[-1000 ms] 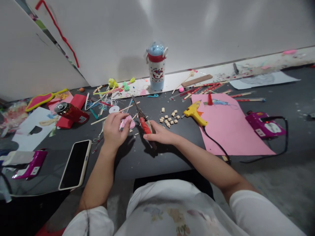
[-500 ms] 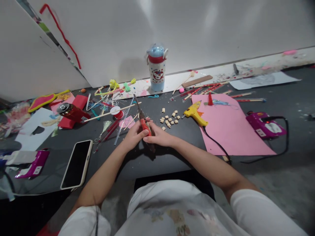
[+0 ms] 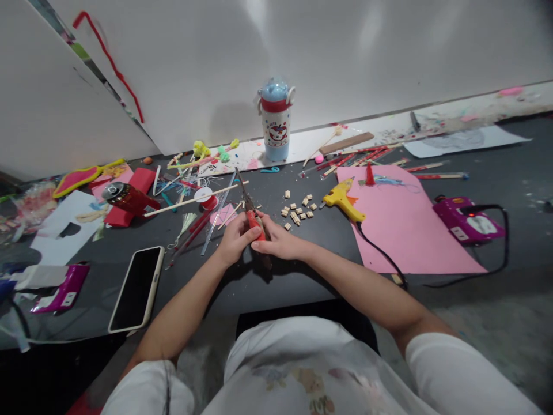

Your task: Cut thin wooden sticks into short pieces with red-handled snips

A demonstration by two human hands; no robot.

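Note:
My right hand [image 3: 280, 242] is closed round the red handles of a pair of scissors [image 3: 251, 212], whose blades point away from me. My left hand [image 3: 235, 237] is closed against the same red handles from the left, fingers curled onto them. Both hands rest low over the dark table [image 3: 242, 276], just in front of my body. A small pink paper piece [image 3: 224, 214] and several thin sticks [image 3: 190, 199] lie just beyond my left hand. Several small wooden blocks [image 3: 297, 208] are scattered right of the blades.
A yellow glue gun [image 3: 343, 199] lies on a pink sheet [image 3: 406, 225]. A phone [image 3: 137, 286] lies at the near left, a red can [image 3: 126, 197] beyond it. A blue-lidded bottle [image 3: 275, 120] stands by the wall, and a purple device [image 3: 469, 221] with a cable sits right.
My left hand has left the pink paper piece and moved right to the scissors' handles, joining my right hand. Since half a second ago both hands have stayed still.

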